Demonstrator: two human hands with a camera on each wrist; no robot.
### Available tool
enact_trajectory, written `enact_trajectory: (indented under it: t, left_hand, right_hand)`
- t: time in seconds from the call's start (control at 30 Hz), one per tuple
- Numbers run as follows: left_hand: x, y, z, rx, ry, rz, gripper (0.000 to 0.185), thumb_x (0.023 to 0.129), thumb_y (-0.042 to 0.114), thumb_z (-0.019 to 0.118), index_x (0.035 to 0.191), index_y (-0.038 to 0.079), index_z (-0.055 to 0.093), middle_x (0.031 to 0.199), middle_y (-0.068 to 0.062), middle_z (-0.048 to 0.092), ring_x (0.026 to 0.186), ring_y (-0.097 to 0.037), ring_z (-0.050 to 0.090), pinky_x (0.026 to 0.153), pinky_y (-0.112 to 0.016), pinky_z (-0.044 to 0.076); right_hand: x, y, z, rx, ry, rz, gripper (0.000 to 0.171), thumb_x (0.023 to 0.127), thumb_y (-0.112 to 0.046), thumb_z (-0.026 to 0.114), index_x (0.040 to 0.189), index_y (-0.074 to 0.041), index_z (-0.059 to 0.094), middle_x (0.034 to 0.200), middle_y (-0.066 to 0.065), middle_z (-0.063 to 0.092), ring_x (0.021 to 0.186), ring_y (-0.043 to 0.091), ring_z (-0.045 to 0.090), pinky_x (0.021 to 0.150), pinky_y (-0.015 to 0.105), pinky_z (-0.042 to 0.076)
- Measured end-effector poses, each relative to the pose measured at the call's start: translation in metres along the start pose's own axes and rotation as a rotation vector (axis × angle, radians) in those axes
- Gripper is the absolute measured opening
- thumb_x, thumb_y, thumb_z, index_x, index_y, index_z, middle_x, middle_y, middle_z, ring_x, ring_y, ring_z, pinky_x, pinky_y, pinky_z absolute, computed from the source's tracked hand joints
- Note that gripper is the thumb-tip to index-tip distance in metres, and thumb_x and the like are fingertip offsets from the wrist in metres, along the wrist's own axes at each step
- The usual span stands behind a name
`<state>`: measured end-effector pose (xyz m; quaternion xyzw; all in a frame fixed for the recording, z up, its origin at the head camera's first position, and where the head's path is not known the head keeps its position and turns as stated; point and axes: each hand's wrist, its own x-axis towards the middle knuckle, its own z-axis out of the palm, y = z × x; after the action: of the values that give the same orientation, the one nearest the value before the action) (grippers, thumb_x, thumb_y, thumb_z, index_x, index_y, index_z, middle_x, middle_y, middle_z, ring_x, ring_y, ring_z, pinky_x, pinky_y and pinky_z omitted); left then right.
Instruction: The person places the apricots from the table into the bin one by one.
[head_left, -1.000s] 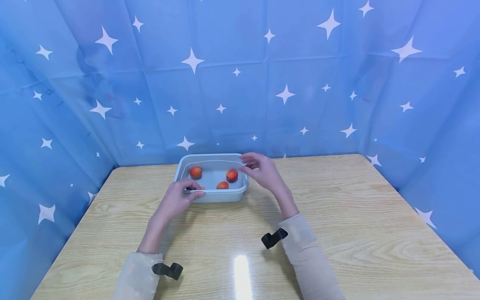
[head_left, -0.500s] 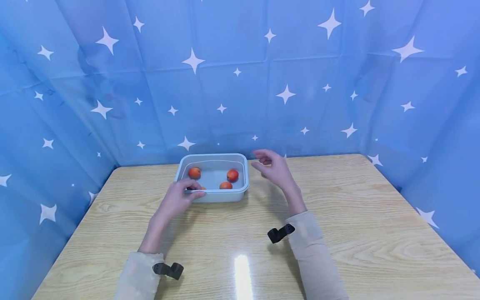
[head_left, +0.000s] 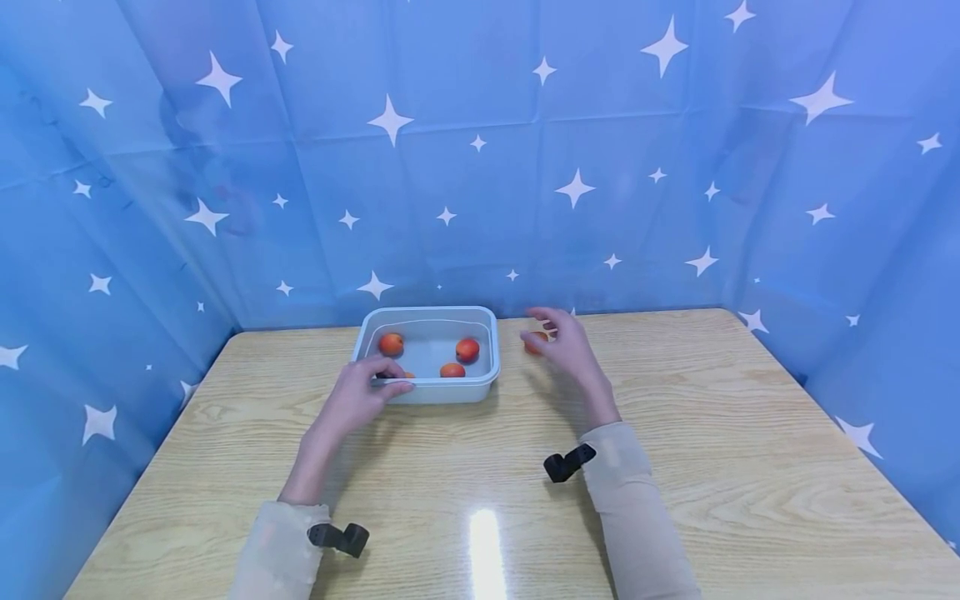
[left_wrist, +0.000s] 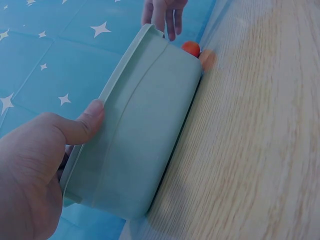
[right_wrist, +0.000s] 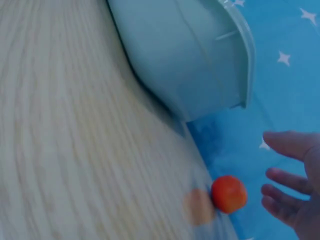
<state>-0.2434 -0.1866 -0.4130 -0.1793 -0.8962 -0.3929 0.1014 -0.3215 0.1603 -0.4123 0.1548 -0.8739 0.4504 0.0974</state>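
A light blue-grey plastic bin (head_left: 450, 393) stands near the table's back edge. My left hand (head_left: 358, 395) grips its front left rim, thumb outside on the wall as the left wrist view shows. Inside lie several orange-red round fruits: one at the left (head_left: 392, 344), one at the right (head_left: 467, 350), one near the front wall (head_left: 452, 370), and another mostly hidden by my left hand. Right of the bin, a further orange-red fruit (right_wrist: 229, 194) sits on the table. Above it hovers my right hand (head_left: 570, 348), fingers loosely spread and apart from the fruit in the right wrist view.
The wooden table (head_left: 435, 467) reaches out to both sides and toward me. Close behind the bin hangs a blue curtain (head_left: 480, 233) with white stars. Each sleeve carries a small black camera (head_left: 568, 463).
From the bin's right rim, my right hand has moved right, over the fruit on the table, which shows now. The front fruit in the bin rolled slightly right. My left hand keeps its grip.
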Motion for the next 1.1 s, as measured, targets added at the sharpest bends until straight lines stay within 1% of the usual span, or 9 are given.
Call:
enact_trajectory:
  t: [0.13,0.3,0.47,0.63,0.87,1.0,1.1]
  left_hand:
    - [0.000,0.000,0.000,-0.004,-0.003,0.000,0.011,0.089,0.021,0.080,0.093,0.014,0.073,0.092,0.003,0.068,0.090,-0.020,0.061,0.086,-0.042,0.050]
    - [0.000,0.000,0.000,-0.005,0.000,-0.004,0.011,0.088,0.021,0.080,0.093,0.014,0.073,0.091,0.003,0.068,0.089,-0.020,0.060,0.085,-0.041,0.049]
    - [0.000,0.000,0.001,-0.013,0.000,-0.006,0.009,0.089,0.021,0.080,0.092,0.015,0.073,0.092,0.004,0.069,0.090,-0.019,0.061,0.085,-0.041,0.050]
    - [-0.001,0.000,0.001,-0.018,0.003,-0.005,0.008,0.089,0.020,0.080,0.092,0.015,0.074,0.092,0.004,0.069,0.090,-0.019,0.061,0.085,-0.041,0.050]
    - [-0.001,0.001,0.001,-0.020,0.000,-0.012,0.009,0.089,0.020,0.080,0.092,0.015,0.073,0.092,0.004,0.069,0.091,-0.019,0.061,0.086,-0.041,0.049]
    - [-0.001,0.001,0.000,-0.022,-0.003,-0.017,0.009,0.089,0.020,0.080,0.092,0.015,0.073,0.092,0.004,0.069,0.091,-0.019,0.061,0.086,-0.042,0.049]
    - [-0.001,0.001,0.000,-0.019,-0.005,-0.018,0.009,0.089,0.020,0.080,0.092,0.014,0.073,0.092,0.003,0.069,0.091,-0.020,0.061,0.087,-0.042,0.049]
  right_hand:
    - [0.000,0.009,0.001,-0.035,-0.015,0.029,0.044,0.097,-0.018,0.069,0.137,-0.006,0.059,0.140,0.021,0.053,0.124,0.044,0.050,0.103,0.054,0.042]
    - [-0.001,0.018,0.002,-0.068,-0.059,0.055,0.048,0.098,-0.017,0.067,0.142,-0.003,0.054,0.144,0.023,0.049,0.124,0.043,0.051,0.103,0.054,0.043]
    - [-0.002,0.026,0.003,-0.096,-0.110,0.078,0.052,0.098,-0.016,0.068,0.145,0.000,0.051,0.144,0.025,0.049,0.125,0.045,0.053,0.102,0.054,0.045]
    - [-0.002,0.033,0.005,-0.106,-0.141,0.092,0.049,0.098,-0.012,0.067,0.143,0.002,0.051,0.140,0.027,0.052,0.124,0.045,0.055,0.102,0.053,0.046]
    - [-0.005,0.032,0.004,-0.103,-0.129,0.162,0.040,0.098,-0.012,0.066,0.136,-0.003,0.059,0.132,0.022,0.058,0.113,0.038,0.058,0.098,0.049,0.048]
    - [-0.006,0.031,0.004,-0.093,-0.127,0.192,0.040,0.098,-0.014,0.068,0.136,-0.005,0.060,0.126,0.019,0.060,0.106,0.034,0.056,0.095,0.047,0.049]
    - [-0.007,0.031,0.004,-0.079,-0.120,0.195,0.040,0.097,-0.014,0.069,0.135,-0.005,0.060,0.124,0.019,0.061,0.106,0.034,0.056,0.094,0.045,0.050]
